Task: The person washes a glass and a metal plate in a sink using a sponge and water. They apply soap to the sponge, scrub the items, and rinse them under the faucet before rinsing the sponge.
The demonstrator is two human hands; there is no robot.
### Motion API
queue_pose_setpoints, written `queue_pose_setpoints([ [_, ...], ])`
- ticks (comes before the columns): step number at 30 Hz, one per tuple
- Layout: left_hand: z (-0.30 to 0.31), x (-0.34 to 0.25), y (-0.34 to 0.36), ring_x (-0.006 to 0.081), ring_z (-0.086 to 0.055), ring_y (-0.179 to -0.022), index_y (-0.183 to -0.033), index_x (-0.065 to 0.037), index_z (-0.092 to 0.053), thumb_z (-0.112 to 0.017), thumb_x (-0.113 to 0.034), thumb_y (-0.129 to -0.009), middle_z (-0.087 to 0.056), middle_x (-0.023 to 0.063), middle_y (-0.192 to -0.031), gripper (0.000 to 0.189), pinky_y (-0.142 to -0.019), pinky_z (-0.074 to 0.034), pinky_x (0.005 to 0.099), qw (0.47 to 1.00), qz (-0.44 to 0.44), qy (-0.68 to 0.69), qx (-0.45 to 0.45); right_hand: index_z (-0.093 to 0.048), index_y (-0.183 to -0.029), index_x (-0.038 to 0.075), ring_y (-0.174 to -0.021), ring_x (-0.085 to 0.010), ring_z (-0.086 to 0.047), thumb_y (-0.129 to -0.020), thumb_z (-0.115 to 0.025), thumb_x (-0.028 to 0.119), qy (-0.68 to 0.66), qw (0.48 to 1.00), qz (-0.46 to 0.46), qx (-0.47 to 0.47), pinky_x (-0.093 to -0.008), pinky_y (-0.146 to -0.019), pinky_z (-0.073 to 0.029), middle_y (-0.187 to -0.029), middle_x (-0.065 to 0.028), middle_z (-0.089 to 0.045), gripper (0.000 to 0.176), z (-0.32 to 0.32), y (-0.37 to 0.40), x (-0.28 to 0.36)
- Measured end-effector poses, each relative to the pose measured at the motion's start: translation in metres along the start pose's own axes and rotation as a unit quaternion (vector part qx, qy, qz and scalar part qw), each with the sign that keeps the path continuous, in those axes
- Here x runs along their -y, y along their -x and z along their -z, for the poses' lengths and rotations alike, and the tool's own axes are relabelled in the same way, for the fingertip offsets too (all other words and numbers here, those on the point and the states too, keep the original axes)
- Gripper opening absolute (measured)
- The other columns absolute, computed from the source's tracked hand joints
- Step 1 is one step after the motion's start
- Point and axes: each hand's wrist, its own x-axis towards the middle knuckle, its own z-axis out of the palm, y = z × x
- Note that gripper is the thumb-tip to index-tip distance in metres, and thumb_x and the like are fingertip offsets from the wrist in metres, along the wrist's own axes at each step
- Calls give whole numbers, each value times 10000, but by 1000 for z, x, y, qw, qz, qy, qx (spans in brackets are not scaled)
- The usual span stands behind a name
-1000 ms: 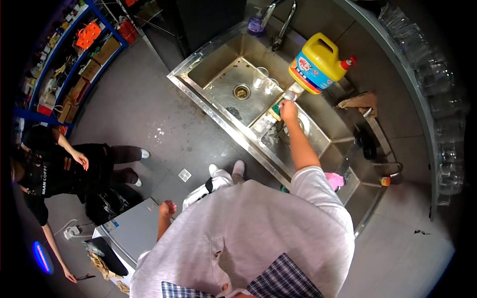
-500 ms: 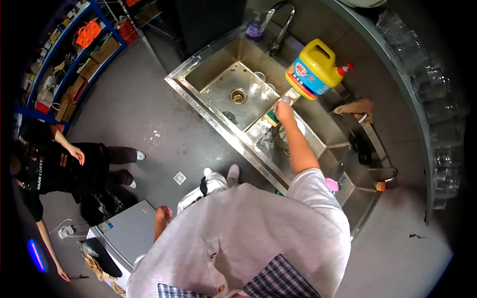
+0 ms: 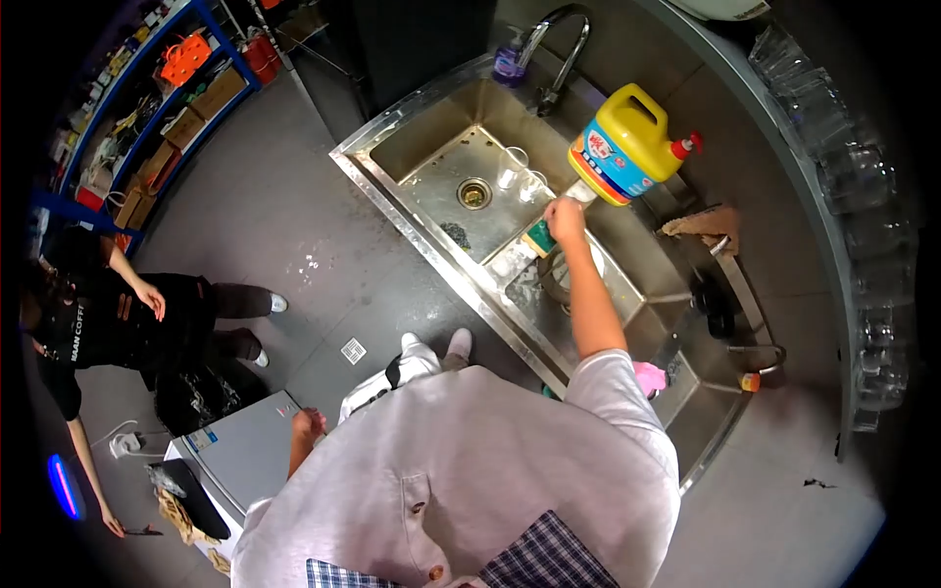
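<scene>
Slightly nearer the sink's front edge than before, the green-and-yellow sponge (image 3: 537, 237) sits on the wet divider (image 3: 511, 259) between two basins, narrowly pinched by the right hand (image 3: 566, 220). Slick metal could let it skid into either basin. Clear cups (image 3: 510, 169) lie just beside, so a wide sweep might knock them together and crack one. Pushing back too far could bump the yellow jug (image 3: 619, 147). The left hand (image 3: 310, 423) hangs half-curled; whether it holds anything, I cannot tell.
</scene>
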Motion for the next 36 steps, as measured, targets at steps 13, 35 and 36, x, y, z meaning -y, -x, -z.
queue_pose_setpoints([
  [13,-3,-17,-3,183,-591,-556,-851,-126,-575,-528,-187,-851,-584,32,-658,77,-498,-486,314,998,4,-51,-22,-654,-674,78,-705,-380,-613,-729,-595,89,10,997,-77,18,-443,-665,-496,-730,-184,-631,82,3,31,-3],
  [35,11,9,-19,185,-596,-563,-918,-112,-578,-467,-218,-880,-602,47,-690,158,-481,-480,326,999,-21,-33,8,-658,-696,48,-678,-333,-626,-713,-594,45,-49,994,-84,-38,-391,-647,-493,-680,-168,-625,66,10,48,-20],
  [36,8,5,-16,185,-596,-561,-917,-113,-580,-467,-219,-880,-603,47,-690,160,-475,-478,325,999,-19,-37,2,-659,-698,48,-681,-333,-627,-715,-594,47,-52,995,-85,-28,-388,-649,-495,-677,-168,-624,67,3,48,-19],
])
